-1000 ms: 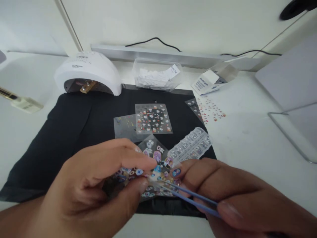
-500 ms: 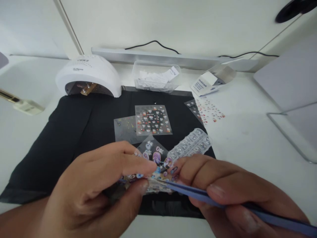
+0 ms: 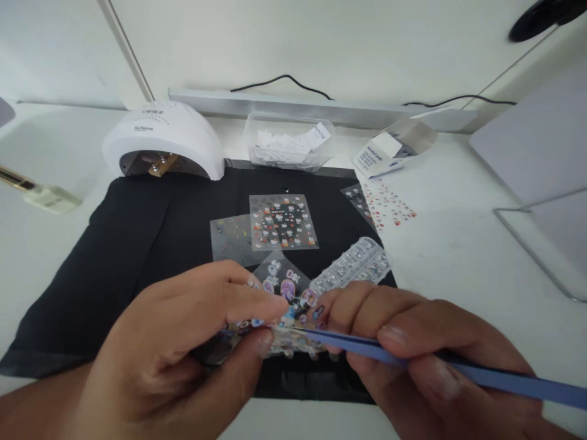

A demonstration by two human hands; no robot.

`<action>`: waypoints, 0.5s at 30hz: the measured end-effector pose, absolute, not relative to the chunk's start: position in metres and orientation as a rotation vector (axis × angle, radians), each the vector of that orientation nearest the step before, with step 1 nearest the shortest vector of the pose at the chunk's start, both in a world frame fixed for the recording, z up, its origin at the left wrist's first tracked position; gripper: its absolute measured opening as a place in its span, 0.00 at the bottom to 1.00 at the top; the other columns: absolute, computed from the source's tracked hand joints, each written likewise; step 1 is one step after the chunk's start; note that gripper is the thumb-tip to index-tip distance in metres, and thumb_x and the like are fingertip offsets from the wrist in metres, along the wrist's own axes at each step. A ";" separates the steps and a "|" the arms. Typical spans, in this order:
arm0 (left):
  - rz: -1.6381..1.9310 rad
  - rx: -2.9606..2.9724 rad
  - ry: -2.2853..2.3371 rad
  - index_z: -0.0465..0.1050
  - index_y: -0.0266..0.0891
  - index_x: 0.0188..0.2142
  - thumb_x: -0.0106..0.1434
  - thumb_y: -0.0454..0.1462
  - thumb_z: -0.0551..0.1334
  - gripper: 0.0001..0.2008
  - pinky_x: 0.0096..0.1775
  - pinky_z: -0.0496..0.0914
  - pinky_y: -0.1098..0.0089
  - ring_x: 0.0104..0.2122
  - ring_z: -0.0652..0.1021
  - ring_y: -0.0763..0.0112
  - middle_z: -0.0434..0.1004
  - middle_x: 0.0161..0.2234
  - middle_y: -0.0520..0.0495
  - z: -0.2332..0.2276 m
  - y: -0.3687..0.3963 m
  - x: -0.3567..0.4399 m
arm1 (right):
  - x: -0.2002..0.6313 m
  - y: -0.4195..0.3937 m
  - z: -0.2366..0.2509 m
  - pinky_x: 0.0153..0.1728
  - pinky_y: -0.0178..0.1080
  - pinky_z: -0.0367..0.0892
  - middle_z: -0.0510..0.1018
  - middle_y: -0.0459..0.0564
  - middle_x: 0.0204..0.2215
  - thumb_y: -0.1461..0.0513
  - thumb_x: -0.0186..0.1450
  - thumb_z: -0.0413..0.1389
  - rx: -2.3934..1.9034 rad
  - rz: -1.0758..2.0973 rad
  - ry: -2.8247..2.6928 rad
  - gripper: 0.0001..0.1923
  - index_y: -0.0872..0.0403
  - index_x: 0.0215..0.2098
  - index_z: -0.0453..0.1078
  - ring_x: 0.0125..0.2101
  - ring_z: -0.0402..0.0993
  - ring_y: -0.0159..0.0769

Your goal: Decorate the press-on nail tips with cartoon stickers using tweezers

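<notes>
Two hands meet over the black mat's (image 3: 137, 244) front edge: left hand (image 3: 183, 360) pinches a sticker sheet (image 3: 284, 293) between thumb and forefinger, right hand (image 3: 413, 360) grips blue tweezers (image 3: 413, 360), tips touching that sheet. Clear nail-tip strip (image 3: 351, 269) lies just behind.

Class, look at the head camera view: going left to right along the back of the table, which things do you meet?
White nail lamp → clear plastic box of white slips → small white carton lying open → sticker sheet with red dots.
</notes>
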State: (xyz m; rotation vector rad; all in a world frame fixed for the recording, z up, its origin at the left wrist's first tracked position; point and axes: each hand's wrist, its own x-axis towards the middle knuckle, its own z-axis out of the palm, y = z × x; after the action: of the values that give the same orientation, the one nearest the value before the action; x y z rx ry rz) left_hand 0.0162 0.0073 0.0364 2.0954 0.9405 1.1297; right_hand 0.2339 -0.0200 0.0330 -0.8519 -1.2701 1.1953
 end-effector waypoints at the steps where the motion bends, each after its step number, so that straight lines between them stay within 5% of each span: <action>1: 1.128 2.091 0.962 0.73 0.45 0.42 0.62 0.27 0.60 0.12 0.27 0.73 0.84 0.29 0.79 0.81 0.79 0.35 0.55 0.037 0.007 0.017 | 0.233 -0.020 0.033 0.35 0.45 0.79 0.79 0.49 0.24 0.60 0.67 0.59 -0.858 1.191 -1.265 0.07 0.45 0.40 0.81 0.30 0.78 0.39; 15: 1.061 2.115 1.044 0.74 0.46 0.40 0.63 0.29 0.60 0.11 0.26 0.71 0.84 0.27 0.79 0.81 0.79 0.33 0.56 0.043 0.008 0.019 | 0.235 -0.019 0.032 0.45 0.47 0.77 0.81 0.48 0.25 0.62 0.66 0.60 -0.809 1.047 -1.364 0.07 0.47 0.39 0.81 0.29 0.79 0.38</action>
State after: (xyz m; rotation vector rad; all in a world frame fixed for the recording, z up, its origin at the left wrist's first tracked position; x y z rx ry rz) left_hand 0.0188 0.0083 0.0432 2.1148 1.0439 1.0608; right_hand 0.2345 -0.0187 0.0315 -0.8085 -1.3638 1.0473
